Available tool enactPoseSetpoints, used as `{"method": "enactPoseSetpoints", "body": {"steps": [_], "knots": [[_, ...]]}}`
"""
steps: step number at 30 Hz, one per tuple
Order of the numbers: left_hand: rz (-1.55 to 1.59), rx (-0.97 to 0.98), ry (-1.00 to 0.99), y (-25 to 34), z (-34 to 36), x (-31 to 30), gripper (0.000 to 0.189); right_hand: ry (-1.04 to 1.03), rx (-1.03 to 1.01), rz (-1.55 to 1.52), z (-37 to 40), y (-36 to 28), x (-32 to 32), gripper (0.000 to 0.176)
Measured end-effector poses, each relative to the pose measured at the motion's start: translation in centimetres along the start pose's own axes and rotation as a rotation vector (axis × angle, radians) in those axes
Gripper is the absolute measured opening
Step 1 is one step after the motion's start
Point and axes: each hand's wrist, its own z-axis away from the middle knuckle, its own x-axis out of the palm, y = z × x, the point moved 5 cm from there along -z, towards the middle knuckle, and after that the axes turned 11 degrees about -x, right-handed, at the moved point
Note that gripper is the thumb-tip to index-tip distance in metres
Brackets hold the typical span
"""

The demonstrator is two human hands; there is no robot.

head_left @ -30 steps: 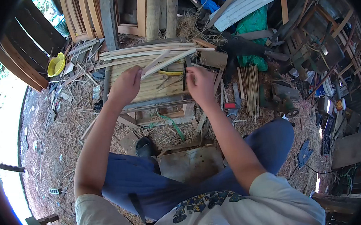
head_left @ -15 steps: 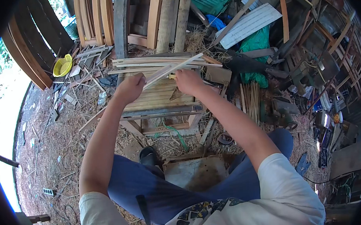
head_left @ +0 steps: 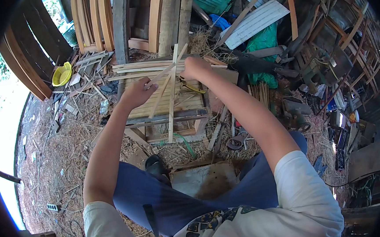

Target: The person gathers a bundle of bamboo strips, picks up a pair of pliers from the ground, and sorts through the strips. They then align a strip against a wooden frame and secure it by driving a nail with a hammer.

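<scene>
Several thin wooden strips [head_left: 171, 100] cross one another at a point just left of my right hand [head_left: 195, 68], over a slatted wooden bench [head_left: 147, 104]. My right hand is closed beside the crossing; the grip itself is partly hidden. A yellow tool [head_left: 192, 88] lies just below this hand. My left hand [head_left: 137, 94] is at the lower left end of one light strip [head_left: 160, 75], its fingers curled round that end. Behind the crossing, more long strips [head_left: 129, 67] lie side by side across the back of the bench.
Curved boards [head_left: 97, 21] and posts [head_left: 172, 23] stand behind the bench. A yellow bowl [head_left: 62, 74] rests among scraps at the left. White panel [head_left: 258, 23], green bag [head_left: 262, 56] and a wood pile [head_left: 349, 59] fill the right. Shavings cover the floor.
The strips held together between my hands are now spread and crossed, one nearly upright. My left hand has moved slightly down, my right hand slightly up. The yellow tool shows more fully.
</scene>
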Motion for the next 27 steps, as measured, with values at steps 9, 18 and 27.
{"method": "enactPoseSetpoints", "body": {"steps": [9, 18, 27], "knots": [[-0.236, -0.224, -0.025, 2.3, 1.5, 2.7, 0.098, -0.228, 0.044, 0.12, -3.2, -0.4, -2.5, 0.037], [-0.281, -0.271, -0.08, 0.9, 0.6, 6.9, 0.076, -0.027, 0.076, -0.002, -0.6, 3.1, -4.1, 0.047], [-0.297, -0.144, 0.026, -2.0, -0.8, 4.2, 0.045, 0.166, 0.018, -0.101, 7.2, 11.5, -6.3, 0.043]]}}
